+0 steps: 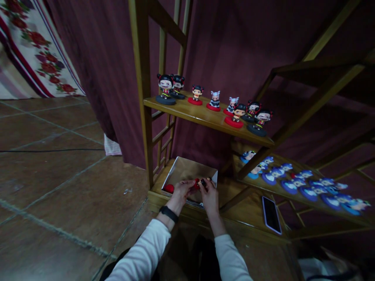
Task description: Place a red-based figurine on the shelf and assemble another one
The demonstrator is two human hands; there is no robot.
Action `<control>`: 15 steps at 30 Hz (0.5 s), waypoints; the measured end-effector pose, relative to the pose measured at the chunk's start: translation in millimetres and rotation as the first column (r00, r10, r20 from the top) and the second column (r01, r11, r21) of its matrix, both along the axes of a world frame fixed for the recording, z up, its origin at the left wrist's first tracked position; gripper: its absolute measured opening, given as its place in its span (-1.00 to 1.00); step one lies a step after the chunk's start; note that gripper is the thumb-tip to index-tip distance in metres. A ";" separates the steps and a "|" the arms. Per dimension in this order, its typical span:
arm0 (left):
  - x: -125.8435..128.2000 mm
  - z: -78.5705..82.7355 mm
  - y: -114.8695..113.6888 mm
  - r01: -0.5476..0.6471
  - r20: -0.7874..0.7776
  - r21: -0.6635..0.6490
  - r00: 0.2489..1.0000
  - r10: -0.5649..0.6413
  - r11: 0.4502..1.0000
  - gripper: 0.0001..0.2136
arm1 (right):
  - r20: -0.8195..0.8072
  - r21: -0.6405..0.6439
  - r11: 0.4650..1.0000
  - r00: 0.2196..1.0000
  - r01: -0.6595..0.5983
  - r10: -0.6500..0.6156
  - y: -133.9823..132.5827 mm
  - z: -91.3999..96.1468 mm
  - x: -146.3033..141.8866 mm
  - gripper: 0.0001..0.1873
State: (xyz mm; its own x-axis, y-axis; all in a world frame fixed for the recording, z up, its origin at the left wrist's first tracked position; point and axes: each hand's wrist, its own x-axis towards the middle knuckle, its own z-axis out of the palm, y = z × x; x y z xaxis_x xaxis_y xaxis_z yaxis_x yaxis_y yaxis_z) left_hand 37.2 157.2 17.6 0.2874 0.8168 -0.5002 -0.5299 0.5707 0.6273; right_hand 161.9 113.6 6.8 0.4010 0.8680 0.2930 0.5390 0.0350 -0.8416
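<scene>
Over a shallow white-rimmed box (175, 166), both hands meet at a small black-haired figurine (201, 182) with red on its left side. My left hand (184, 192), a dark band on its wrist, is closed around the figurine's red part, which looks like its base. The fingers of my right hand (210, 194) pinch the dark-haired end. Much of the figurine is hidden by the fingers. Inside the box, left of my hands, lies a red disc (169, 188). Another small piece shows partly behind my right fingers, too small to make out.
Above the box, a wooden shelf (205, 115) carries several figurines on red and dark bases. To the right, a lower shelf (275, 187) holds several blue figurines. A phone (271, 214) lies on the bottom board. Slanting wooden bars cross the right side; a dark curtain (96, 58) hangs behind.
</scene>
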 end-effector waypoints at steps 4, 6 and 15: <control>1.6 0.4 -1.8 0.001 0.012 0.021 1.000 -0.001 1.000 -0.90 | 0.026 0.014 1.000 0.999 -0.020 0.020 -2.6 5.1 -4.3 -0.64; 2.9 -1.0 -2.0 0.001 0.024 0.021 1.000 -0.001 1.000 -0.89 | 0.018 0.013 0.999 0.999 -0.032 0.032 -3.9 8.8 -7.3 -0.65; 4.7 -5.7 5.5 -0.050 0.058 -0.045 0.997 0.053 0.998 -0.90 | -0.218 0.000 1.000 0.976 0.016 -0.015 1.1 -3.4 -3.7 -0.49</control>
State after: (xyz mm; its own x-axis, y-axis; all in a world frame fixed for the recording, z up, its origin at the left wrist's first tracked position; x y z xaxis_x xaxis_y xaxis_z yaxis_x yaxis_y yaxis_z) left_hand 41.9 162.7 11.9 0.2761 0.8090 -0.5189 -0.5949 0.5679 0.5689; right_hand 158.3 114.7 3.4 0.4688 0.8607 0.1985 0.3435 0.0294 -0.9387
